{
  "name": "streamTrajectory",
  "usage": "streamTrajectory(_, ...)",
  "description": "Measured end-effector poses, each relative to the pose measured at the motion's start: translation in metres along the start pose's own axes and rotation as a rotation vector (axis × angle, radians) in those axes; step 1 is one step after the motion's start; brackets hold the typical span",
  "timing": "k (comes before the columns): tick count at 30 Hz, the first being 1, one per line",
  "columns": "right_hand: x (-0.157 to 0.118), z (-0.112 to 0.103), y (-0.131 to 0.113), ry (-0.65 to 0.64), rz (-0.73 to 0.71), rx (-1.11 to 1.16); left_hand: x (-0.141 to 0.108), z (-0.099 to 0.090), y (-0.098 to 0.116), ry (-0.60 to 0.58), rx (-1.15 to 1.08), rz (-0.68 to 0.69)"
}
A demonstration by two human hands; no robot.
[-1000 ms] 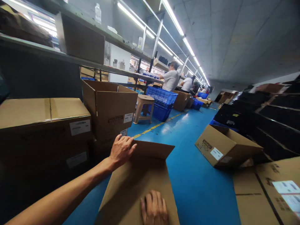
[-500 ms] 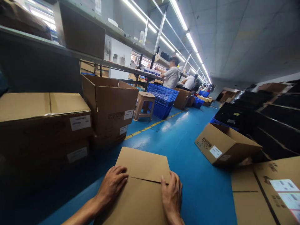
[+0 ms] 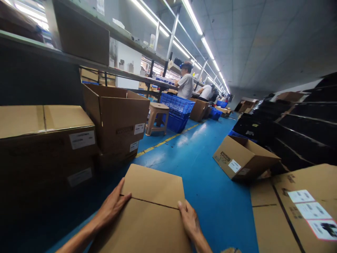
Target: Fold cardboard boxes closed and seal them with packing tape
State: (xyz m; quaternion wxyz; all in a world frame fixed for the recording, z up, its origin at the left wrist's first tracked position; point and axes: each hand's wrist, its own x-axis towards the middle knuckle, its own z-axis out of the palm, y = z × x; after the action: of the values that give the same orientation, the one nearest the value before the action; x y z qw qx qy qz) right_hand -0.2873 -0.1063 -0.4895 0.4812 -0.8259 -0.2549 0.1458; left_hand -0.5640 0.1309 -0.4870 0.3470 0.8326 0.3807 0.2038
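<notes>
A brown cardboard box [image 3: 150, 214] lies right in front of me at the bottom of the head view, its two top flaps folded flat and meeting at a dark seam. My left hand [image 3: 112, 207] grips the box's left edge at the seam, fingers over the top. My right hand [image 3: 188, 219] holds the right edge at the same seam, thumb on top. Both forearms run out of the bottom of the frame.
Sealed cartons [image 3: 44, 140] and an open carton [image 3: 118, 119] stack at the left under shelving. An open box [image 3: 243, 160] lies tipped on the blue floor [image 3: 200, 165]; a labelled carton [image 3: 297, 207] sits at right. Beyond are a stool [image 3: 156, 117], blue crates [image 3: 176, 110] and seated people [image 3: 185, 84].
The far flap went from standing up to folded flat. Both hands slid from the top of the flaps out to the box's side edges, and the view shifted slightly right.
</notes>
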Motion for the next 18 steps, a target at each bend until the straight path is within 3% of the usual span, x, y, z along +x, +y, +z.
streamTrajectory(4,-0.059,0.031,0.019,0.113,-0.041,-0.083,-0.011,-0.041,-0.016,-0.105,-0.050,-0.084)
streamTrajectory(8,-0.090,0.055,0.035,0.147,0.004,-0.080,-0.023,-0.054,-0.027,-0.113,0.047,-0.047)
streamTrajectory(11,-0.091,0.058,0.034,0.183,-0.020,-0.093,-0.026,-0.050,-0.024,-0.047,0.285,0.021)
streamTrajectory(14,-0.089,0.055,0.029,0.193,-0.062,-0.121,-0.028,-0.036,-0.003,0.032,0.550,0.230)
streamTrajectory(16,-0.089,0.054,0.026,0.194,-0.092,-0.143,-0.033,-0.019,0.021,-0.032,0.592,0.423)
streamTrajectory(18,-0.091,0.055,0.024,0.227,-0.122,-0.156,-0.042,0.000,0.047,-0.193,0.549,0.581)
